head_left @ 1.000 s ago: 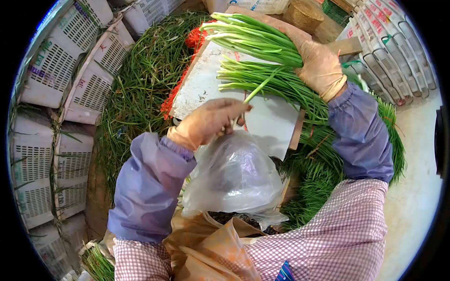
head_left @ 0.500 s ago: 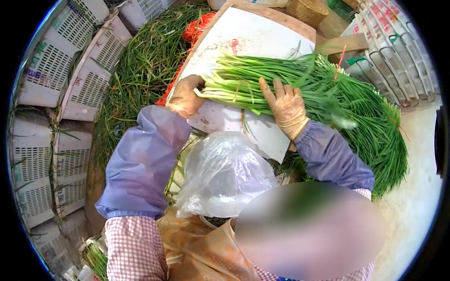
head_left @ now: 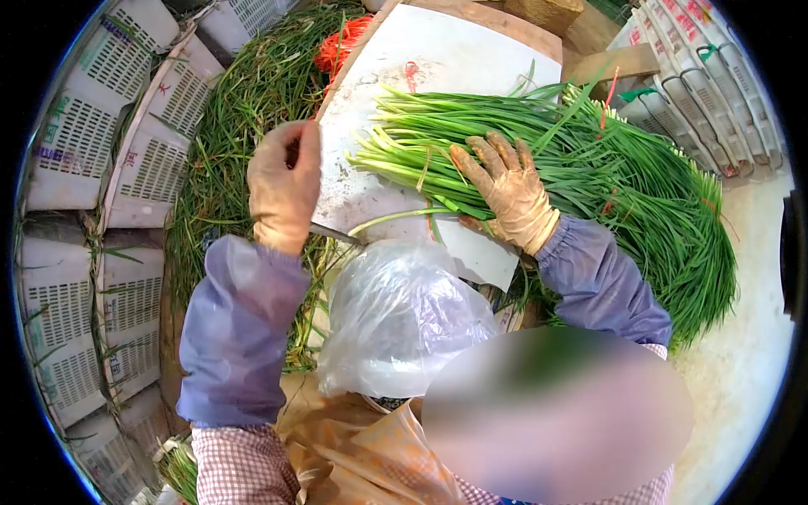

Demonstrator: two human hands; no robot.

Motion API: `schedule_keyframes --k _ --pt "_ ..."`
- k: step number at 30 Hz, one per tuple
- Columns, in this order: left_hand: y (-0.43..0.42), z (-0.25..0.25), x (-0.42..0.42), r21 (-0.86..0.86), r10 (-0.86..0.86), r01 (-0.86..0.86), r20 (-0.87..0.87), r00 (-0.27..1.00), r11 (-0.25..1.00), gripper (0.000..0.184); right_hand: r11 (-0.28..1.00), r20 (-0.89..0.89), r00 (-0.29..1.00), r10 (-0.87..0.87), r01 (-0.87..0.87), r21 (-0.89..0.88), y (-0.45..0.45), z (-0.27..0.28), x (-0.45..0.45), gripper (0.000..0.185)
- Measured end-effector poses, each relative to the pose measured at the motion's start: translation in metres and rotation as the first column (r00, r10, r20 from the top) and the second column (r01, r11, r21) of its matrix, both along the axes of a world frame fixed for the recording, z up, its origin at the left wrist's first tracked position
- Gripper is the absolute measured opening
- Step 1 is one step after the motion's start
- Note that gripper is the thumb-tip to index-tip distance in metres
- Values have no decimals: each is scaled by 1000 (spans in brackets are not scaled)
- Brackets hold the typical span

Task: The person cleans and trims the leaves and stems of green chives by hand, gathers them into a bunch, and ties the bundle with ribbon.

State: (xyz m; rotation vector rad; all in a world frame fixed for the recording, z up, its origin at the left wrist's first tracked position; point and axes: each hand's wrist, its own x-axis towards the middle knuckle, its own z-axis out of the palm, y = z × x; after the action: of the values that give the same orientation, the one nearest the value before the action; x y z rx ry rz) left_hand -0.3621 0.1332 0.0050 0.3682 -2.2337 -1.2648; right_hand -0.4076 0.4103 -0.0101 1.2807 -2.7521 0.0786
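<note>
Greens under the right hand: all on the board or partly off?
Partly off: the greens have pale ends on the board, but leaves running past its edge beyond the right hand.

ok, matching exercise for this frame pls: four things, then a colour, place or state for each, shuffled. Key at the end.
Column one
1. left hand
2. right hand
3. plastic bag
4. stringy heap

Column two
A. see-through
B. resting on the green stems
C. orange-red, at the edge of the white board
D. curled, apart from the bunched stems

Pairs: 1-D, 2-B, 3-A, 4-C
</note>
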Motion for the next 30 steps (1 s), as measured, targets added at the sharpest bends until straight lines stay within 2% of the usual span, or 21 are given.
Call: schedule_keyframes --k 2,4,6,9,11,12,13,14,16,19,21,24,26,27,28,29,30 --pt "29 37 12 -289 -151 227 262 953 930 30 1000 -8 1000 12 -12 8 -1 0 -1 93" --pt "54 40 14 -328 -232 381 412 881 864 40 1000 -9 1000 24 -24 3 -1 -2 -1 94" --pt "71 36 9 -291 -201 429 577 792 855 46 1000 -46 999 29 -29 -2 -1 0 2 95" --pt "74 6 1 -196 -291 461 551 782 866 37 1000 -35 999 -18 17 -24 -1 2 6 98" --pt "68 7 4 109 -449 447 415 791 888 27 997 -17 998 -55 54 -53 1 1 8 99" --pt "63 11 7 105 -451 452 417 789 886 27 993 -2 997 -82 82 -81 2 0 7 100" --pt "58 28 13 296 -484 386 446 753 874 22 993 -2 996 -87 87 -86 3 0 7 100" --pt "53 45 19 473 -521 297 465 715 829 18 992 -11 995 -99 98 -77 3 -1 6 101" --pt "34 66 33 627 -592 291 344 729 723 14 991 -19 993 -113 111 -68 5 -2 6 102" --pt "1 81 49 688 -636 305 294 713 659 12 996 -56 995 -86 85 -29 4 0 7 99" --pt "-11 84 58 681 -637 333 255 727 652 12 986 -3 994 -110 109 -126 2 0 8 96" --pt "-30 93 64 637 -668 409 231 707 654 15 988 -38 994 -101 96 -120 1 0 10 94" --pt "-48 95 68 457 -511 290 494 703 841 22 991 -49 997 -62 56 -120 2 -1 10 93" --pt "-73 78 70 284 -358 227 610 707 932 27 993 -62 998 -25 17 -117 2 -1 10 92" --pt "-89 60 76 282 -356 225 610 708 933 27 993 -63 998 -23 15 -118 4 0 11 92" --pt "-102 43 84 -420 62 295 655 753 858 30 991 -11 1000 20 -21 -129 5 1 12 90" --pt "-107 37 88 -899 399 284 406 822 333 35 988 36 998 60 -54 -143 6 2 12 87"
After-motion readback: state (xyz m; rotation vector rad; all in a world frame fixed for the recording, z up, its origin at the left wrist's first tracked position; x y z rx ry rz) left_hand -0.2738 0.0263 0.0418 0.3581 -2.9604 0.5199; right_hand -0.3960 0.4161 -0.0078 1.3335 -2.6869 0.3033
